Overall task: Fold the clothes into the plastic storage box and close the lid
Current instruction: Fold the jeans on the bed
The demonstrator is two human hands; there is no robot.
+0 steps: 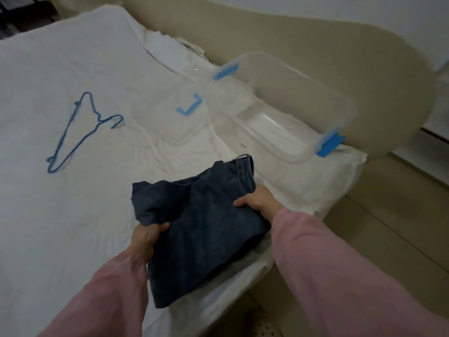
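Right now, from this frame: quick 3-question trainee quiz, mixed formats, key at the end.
1. True or false: the lid lies on the sheet beside the open storage box.
2. What do the left hand and right hand grip? A towel; B folded dark garment; C pillow.
3. Fill in: a blue ___ lies on the sheet, left of the lid.
Key: 1 true; 2 B; 3 hanger.

I see both arms in loose, plain pale-pink long sleeves, the left sleeve (104, 297) and right sleeve (330, 261) each ending at the wrist behind the fingers (239, 203), leaving left hand (145, 237) and right hand (258, 202) bare.
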